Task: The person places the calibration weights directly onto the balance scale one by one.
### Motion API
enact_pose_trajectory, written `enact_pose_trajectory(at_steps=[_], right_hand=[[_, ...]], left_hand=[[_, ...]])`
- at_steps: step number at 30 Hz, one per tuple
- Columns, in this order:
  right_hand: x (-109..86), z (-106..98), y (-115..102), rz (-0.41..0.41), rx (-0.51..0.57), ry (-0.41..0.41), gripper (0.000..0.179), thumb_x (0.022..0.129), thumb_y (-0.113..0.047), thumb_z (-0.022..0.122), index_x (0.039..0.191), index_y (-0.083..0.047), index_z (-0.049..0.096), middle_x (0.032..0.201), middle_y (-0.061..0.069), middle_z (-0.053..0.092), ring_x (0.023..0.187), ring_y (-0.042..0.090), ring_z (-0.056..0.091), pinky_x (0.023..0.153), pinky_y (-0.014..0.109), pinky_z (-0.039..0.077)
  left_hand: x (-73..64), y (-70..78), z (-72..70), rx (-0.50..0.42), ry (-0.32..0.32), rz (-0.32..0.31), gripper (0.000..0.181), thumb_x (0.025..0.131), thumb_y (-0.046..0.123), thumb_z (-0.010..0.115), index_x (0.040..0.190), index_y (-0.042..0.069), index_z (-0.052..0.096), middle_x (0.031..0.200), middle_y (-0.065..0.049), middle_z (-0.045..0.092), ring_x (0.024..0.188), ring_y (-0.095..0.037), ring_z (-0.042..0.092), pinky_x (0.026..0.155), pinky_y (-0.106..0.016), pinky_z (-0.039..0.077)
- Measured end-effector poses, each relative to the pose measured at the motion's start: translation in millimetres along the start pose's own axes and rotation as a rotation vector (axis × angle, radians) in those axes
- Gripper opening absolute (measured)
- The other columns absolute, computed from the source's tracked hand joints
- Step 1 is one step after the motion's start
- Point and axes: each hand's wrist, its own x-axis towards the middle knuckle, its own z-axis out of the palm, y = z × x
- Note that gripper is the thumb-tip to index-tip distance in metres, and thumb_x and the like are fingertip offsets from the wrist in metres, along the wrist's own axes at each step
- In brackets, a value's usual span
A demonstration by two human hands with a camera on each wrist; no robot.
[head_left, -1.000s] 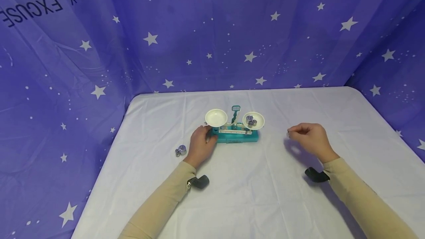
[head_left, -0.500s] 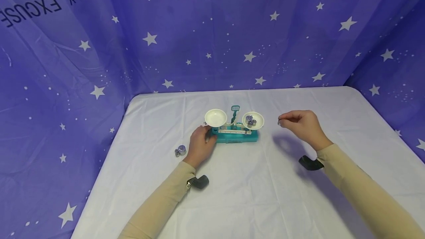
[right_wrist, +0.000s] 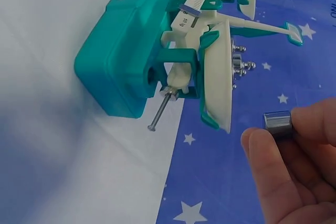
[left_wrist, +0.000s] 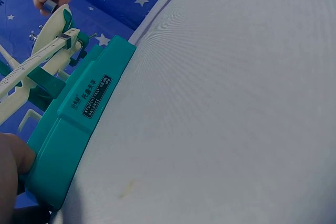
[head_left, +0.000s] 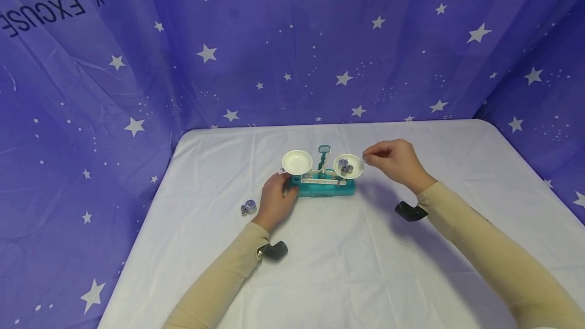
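A teal tray balance [head_left: 325,189] stands on the white-covered table. My left hand [head_left: 275,202] grips the left end of its base. In the head view, my right hand [head_left: 396,162] is at the outer edge of the right pan [head_left: 359,167]. Between thumb and fingers it pinches a small shiny cylindrical weight [right_wrist: 278,123], held just off that pan in the right wrist view. Several knobbed metal weights [head_left: 346,166] stand together in the right pan. The left pan [head_left: 297,162] holds nothing and looks about level with the other.
Several more metal weights [head_left: 249,207] lie on the white tablecloth [head_left: 338,258] left of my left hand. A metal adjusting screw [right_wrist: 160,109] juts from the balance's right end. Behind the table hangs a purple curtain [head_left: 292,39] with white stars.
My right hand has moved left and away from me with the weight, from over the open table to the right pan's edge. My left hand and the balance have stayed put.
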Motion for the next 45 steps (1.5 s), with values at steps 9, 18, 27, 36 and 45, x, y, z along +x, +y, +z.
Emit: enact_pose_trajectory(at_steps=[9, 18, 27, 36, 45], right_hand=[[13.6, 9, -13, 0.003, -0.031, -0.041, 0.015, 0.090, -0.006, 0.070, 0.099, 0.000, 0.080, 0.101, 0.021, 0.077, 0.088, 0.026, 0.074, 0.069, 0.016, 0.054], [19.2, 18, -14, -0.004, -0.088, -0.074, 0.014, 0.088, -0.006, 0.070, 0.096, 0.000, 0.080, 0.095, 0.019, 0.078, 0.084, 0.026, 0.072, 0.067, 0.023, 0.055], [19.1, 19, -17, -0.069, -0.151, -0.096, 0.013, 0.088, -0.004, 0.071, 0.095, -0.001, 0.081, 0.093, 0.017, 0.079, 0.083, 0.026, 0.072, 0.069, 0.031, 0.057], [20.5, 22, -18, -0.119, -0.181, -0.099, 0.012, 0.086, -0.001, 0.070, 0.093, 0.002, 0.080, 0.091, 0.018, 0.078, 0.080, 0.025, 0.072, 0.067, 0.033, 0.060], [21.1, 24, -20, -0.103, -0.191, -0.103, 0.013, 0.086, -0.001, 0.070, 0.093, 0.002, 0.080, 0.092, 0.019, 0.078, 0.079, 0.025, 0.073, 0.068, 0.036, 0.061]], left_hand=[[0.0, -0.3, 0.2, 0.004, 0.003, 0.011, 0.038, 0.091, 0.019, 0.062, 0.124, -0.001, 0.067, 0.124, -0.019, 0.071, 0.126, -0.039, 0.061, 0.119, -0.053, 0.038], [-0.4, 0.3, 1.1, 0.000, 0.010, 0.017, 0.038, 0.091, 0.018, 0.062, 0.123, -0.001, 0.067, 0.122, -0.020, 0.072, 0.124, -0.039, 0.062, 0.117, -0.054, 0.040], [-0.5, -0.4, 1.9, 0.015, 0.028, 0.037, 0.036, 0.091, 0.017, 0.062, 0.122, -0.001, 0.068, 0.117, -0.019, 0.073, 0.116, -0.037, 0.065, 0.110, -0.054, 0.045], [-0.5, 0.1, 0.8, -0.008, 0.017, 0.033, 0.037, 0.091, 0.017, 0.062, 0.123, -0.001, 0.067, 0.121, -0.019, 0.073, 0.121, -0.039, 0.063, 0.117, -0.053, 0.040], [-1.1, 2.0, -0.8, 0.001, 0.023, 0.032, 0.037, 0.091, 0.018, 0.062, 0.122, 0.000, 0.068, 0.117, -0.018, 0.073, 0.113, -0.036, 0.065, 0.106, -0.054, 0.047]])
